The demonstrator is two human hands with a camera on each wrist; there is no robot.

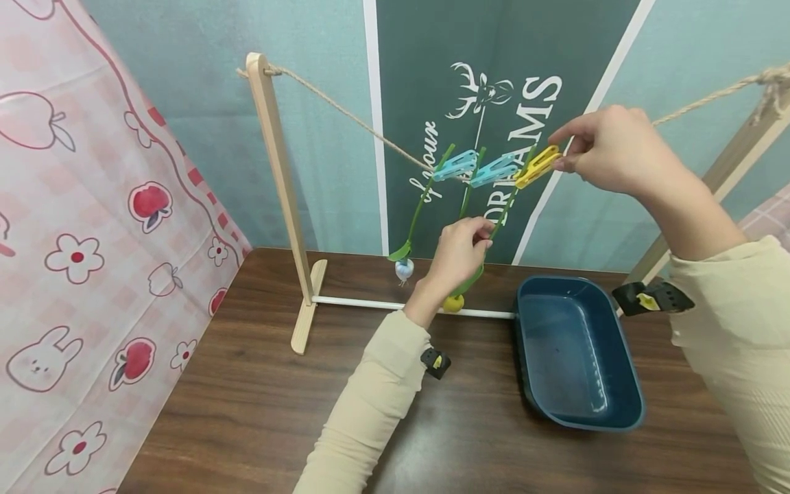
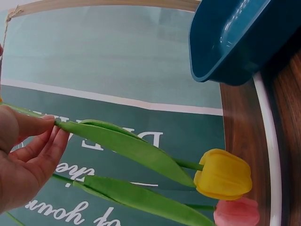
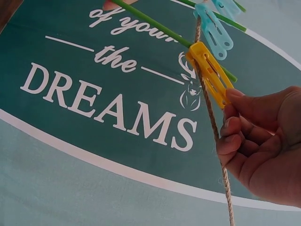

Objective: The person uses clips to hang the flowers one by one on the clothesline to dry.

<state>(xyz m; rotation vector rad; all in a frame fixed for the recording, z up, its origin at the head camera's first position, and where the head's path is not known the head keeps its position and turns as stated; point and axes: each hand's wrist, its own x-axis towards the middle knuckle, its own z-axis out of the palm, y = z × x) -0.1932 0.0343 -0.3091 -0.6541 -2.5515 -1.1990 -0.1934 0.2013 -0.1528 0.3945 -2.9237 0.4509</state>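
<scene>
My right hand [image 1: 617, 151] pinches the end of a yellow clothespin [image 3: 209, 73] on the twine rope [image 3: 207, 99]. The clothespin's jaws lie over the green stem of a yellow tulip [image 2: 223, 174]. Lower on that stem, my left hand [image 1: 459, 250] pinches it just above the leaf, and the flower hangs head down. Two blue clothespins [image 1: 457, 165] sit on the rope to the left, each with a stem. From these hang a pale blue-white tulip [image 1: 404, 269] and a pink tulip [image 2: 237, 212]; the pink one is hidden behind my left hand in the head view.
A wooden stand [image 1: 278, 171] carries the rope between two posts, with a white rod [image 1: 358, 302] along the bottom. To the right, a dark blue basin [image 1: 564, 357] stands on the brown wooden table [image 1: 247, 412]. Behind hangs a green and teal cloth [image 1: 315, 137].
</scene>
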